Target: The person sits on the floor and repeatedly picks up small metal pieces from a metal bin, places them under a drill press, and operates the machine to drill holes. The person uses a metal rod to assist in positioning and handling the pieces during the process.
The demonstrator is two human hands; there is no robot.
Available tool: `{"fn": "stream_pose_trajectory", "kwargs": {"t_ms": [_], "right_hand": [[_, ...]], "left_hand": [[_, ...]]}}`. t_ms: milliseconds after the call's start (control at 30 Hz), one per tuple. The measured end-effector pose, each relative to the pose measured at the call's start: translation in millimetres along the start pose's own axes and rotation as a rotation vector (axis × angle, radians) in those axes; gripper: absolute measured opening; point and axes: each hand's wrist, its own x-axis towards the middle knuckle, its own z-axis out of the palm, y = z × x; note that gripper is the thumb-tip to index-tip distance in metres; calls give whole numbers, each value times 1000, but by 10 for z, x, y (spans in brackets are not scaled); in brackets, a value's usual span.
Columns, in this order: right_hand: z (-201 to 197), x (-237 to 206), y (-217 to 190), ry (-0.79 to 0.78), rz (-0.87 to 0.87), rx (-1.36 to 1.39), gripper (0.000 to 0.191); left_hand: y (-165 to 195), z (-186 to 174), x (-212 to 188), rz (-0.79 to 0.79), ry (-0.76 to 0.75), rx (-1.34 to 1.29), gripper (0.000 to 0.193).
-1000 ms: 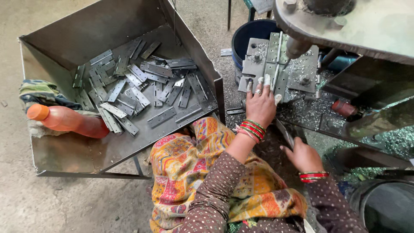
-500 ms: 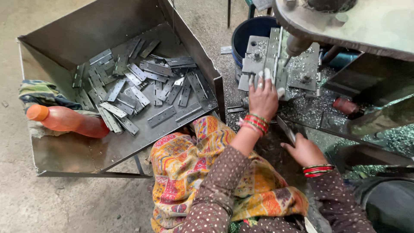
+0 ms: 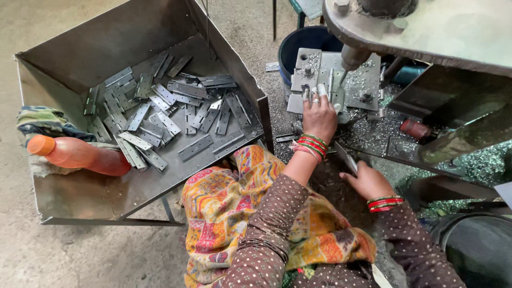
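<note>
My left hand (image 3: pixel 319 114) rests on the grey metal plate (image 3: pixel 362 80) of a press machine, its fingertips pinning a narrow metal strip (image 3: pixel 330 84) under the round punch (image 3: pixel 352 57). Red and green bangles circle that wrist. My right hand (image 3: pixel 367 180) is lower and to the right, closed around a thin metal lever (image 3: pixel 345 156) that slants up to the left. Both sleeves are brown with white dots. An orange patterned cloth (image 3: pixel 234 202) covers my lap.
A large sheet-metal tray (image 3: pixel 80 186) on the left holds several flat grey metal strips (image 3: pixel 165 117) and an orange plastic bottle (image 3: pixel 80 154) beside a rag. A dark blue bucket (image 3: pixel 301 45) stands behind the press. Metal shavings (image 3: pixel 373 136) litter the machine bed.
My left hand has slid slightly forward along the plate toward the punch. My right hand stays on the lever. The view has shifted a little.
</note>
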Motion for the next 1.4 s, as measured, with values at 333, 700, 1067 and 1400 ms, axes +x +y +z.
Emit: {"fn": "stream_pose_trajectory", "kwargs": {"t_ms": [333, 700, 1067, 1400], "right_hand": [[711, -329, -89, 214, 45, 121, 44], [265, -170, -63, 42, 79, 85, 53], [159, 29, 56, 24, 5, 22, 58], [545, -235, 29, 121, -1, 155, 51]], "left_hand": [[-19, -88, -10, -1, -30, -19, 30], [-58, -144, 354, -31, -218, -20, 34], [-121, -176, 81, -28, -114, -175, 30], [-73, -124, 141, -4, -62, -175, 33]]}}
